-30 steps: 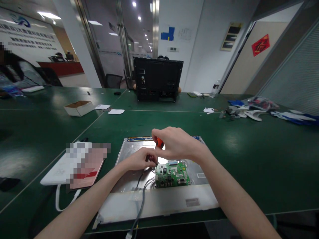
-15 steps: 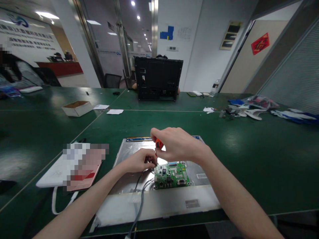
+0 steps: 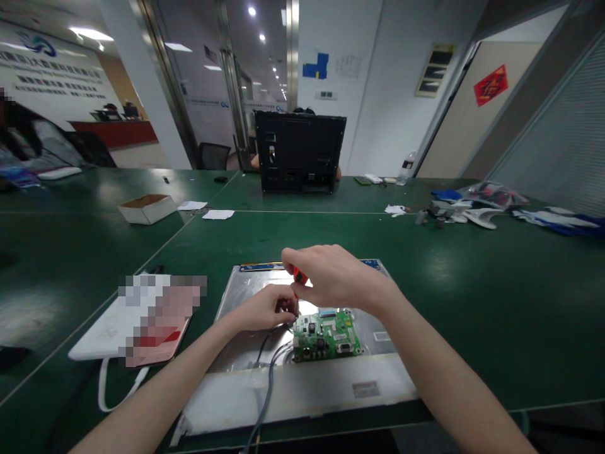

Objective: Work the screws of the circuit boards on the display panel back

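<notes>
A silver display panel [image 3: 265, 394] lies flat on the green table, with a green circuit board [image 3: 326, 335] on its middle. My right hand [image 3: 333, 276] is closed round the orange and black handle of a screwdriver [image 3: 299, 275], held upright above the board's upper left corner. Beside that corner my left hand [image 3: 271, 306] has its thumb and fingers pinched together near the screwdriver's lower end; what they hold is hidden. Grey cables [image 3: 270, 384] run from the board's left side over the panel's front edge.
A white device [image 3: 101, 328] and a pink one lie at the left. Farther back are an open box [image 3: 147, 209], papers [image 3: 218, 214] and an upright black monitor housing [image 3: 302, 151] with a person behind it. Gloves and bags [image 3: 496, 194] lie at the back right.
My right hand and the screwdriver have shifted very slightly left. My left hand keeps its place beside the board.
</notes>
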Demonstrator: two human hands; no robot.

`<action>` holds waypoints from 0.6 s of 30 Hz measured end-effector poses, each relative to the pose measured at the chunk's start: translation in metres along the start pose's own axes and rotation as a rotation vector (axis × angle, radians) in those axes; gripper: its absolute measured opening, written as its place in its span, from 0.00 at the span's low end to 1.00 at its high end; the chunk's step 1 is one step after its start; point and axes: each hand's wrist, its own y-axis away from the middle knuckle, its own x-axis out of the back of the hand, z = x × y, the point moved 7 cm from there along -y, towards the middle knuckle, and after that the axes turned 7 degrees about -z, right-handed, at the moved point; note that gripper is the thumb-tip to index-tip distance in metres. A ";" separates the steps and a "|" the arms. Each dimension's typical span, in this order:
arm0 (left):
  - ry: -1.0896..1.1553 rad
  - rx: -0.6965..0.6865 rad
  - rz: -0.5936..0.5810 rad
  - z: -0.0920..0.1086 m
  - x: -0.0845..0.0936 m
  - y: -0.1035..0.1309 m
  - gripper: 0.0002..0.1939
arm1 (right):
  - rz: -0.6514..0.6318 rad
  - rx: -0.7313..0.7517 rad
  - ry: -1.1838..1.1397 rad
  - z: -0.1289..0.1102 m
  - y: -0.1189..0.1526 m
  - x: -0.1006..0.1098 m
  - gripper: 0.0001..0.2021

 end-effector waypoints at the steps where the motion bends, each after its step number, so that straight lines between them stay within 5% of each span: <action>1: -0.001 0.000 -0.001 0.000 0.000 0.000 0.05 | -0.020 0.025 -0.015 -0.001 0.002 0.000 0.07; 9: -0.022 0.010 0.001 0.003 0.001 0.000 0.04 | 0.016 -0.143 0.069 0.003 0.001 0.002 0.13; 18: -0.035 0.006 0.009 0.003 0.000 0.000 0.04 | -0.014 -0.053 0.030 0.007 0.000 -0.002 0.07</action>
